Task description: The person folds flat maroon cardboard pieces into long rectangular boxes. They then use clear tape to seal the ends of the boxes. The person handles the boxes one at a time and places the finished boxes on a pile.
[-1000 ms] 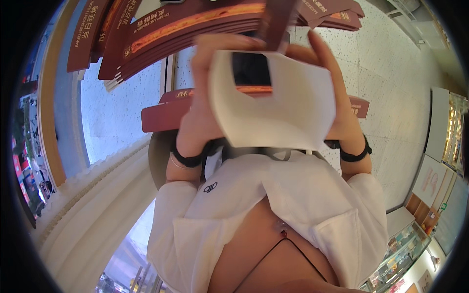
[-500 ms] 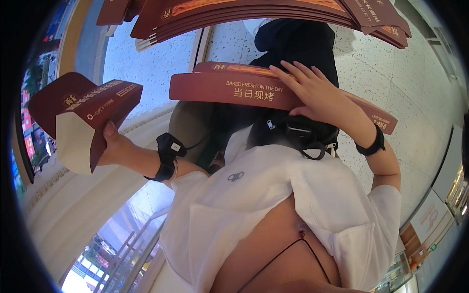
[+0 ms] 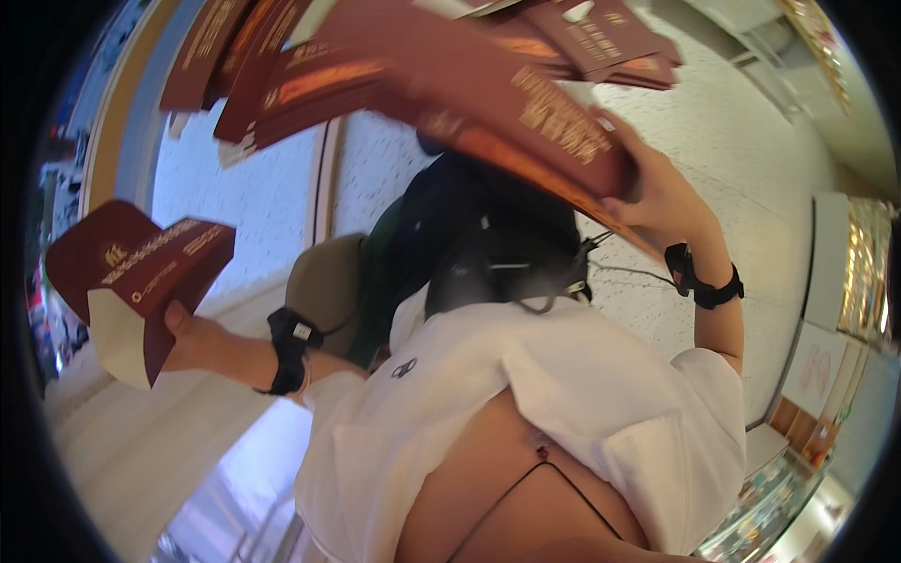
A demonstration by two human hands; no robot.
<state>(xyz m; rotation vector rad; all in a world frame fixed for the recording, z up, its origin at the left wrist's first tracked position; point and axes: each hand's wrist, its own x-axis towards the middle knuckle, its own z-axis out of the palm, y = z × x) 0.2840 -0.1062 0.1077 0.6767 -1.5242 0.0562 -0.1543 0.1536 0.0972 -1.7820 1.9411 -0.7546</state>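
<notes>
At the left, my left hand (image 3: 192, 340) is closed round a folded dark red cardboard sleeve (image 3: 183, 263) with gold print and a white inner face. The thumb presses on its near side. My right hand (image 3: 668, 192) grips the right end of a long dark red carton (image 3: 526, 113), thumb below and fingers over the far side. This carton slants up to the left and is blurred by motion. Its far end overlaps a pile of flat dark red cartons (image 3: 324, 89) at the top, so where they touch cannot be made out.
More dark red cartons (image 3: 211, 52) lie at the upper left. A beige rounded seat back (image 3: 324, 286) is beside my left forearm. Speckled pale floor (image 3: 244, 188) shows beyond, and a glass display case (image 3: 770, 497) stands at the lower right.
My right hand has moved up and gripped the end of the long carton, which has gone from across my lap to the pile, now tilted. My left hand keeps the sleeve.
</notes>
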